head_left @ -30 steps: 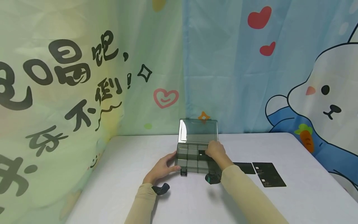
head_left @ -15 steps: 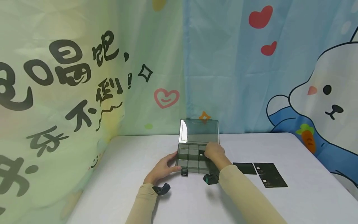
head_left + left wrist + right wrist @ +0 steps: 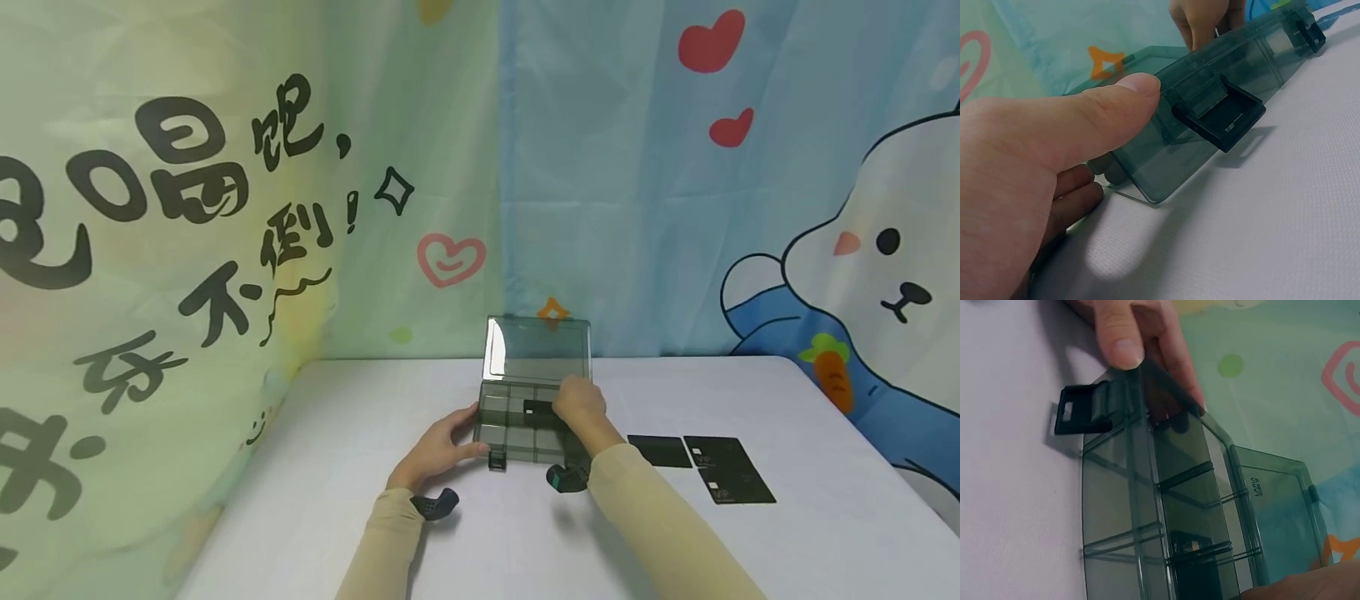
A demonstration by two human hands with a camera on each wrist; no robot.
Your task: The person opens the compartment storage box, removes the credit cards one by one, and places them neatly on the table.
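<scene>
A see-through grey-green compartment box [image 3: 519,435] stands on the table with its lid [image 3: 537,350] raised at the back. My left hand [image 3: 438,450] grips its left front corner, the thumb on the front wall by a black latch [image 3: 1222,122] and the fingers round the side. Over the middle compartments, my right hand [image 3: 581,408] pinches a black card [image 3: 534,407], whose left end with a small pale square sticks out to the left of the fingers. In the right wrist view the card [image 3: 1194,575] shows dark near a divider; my right fingertips are mostly hidden.
Right of the box, several black cards lie flat on the white table [image 3: 300,517]: one [image 3: 660,451] partly behind my right sleeve, and two "VIP" cards [image 3: 716,451] farther right. A printed curtain [image 3: 405,167] hangs behind the table.
The black card's end has slid a little left and shows more beside my right hand. My left hand stays on the box corner. The head view has shifted slightly.
</scene>
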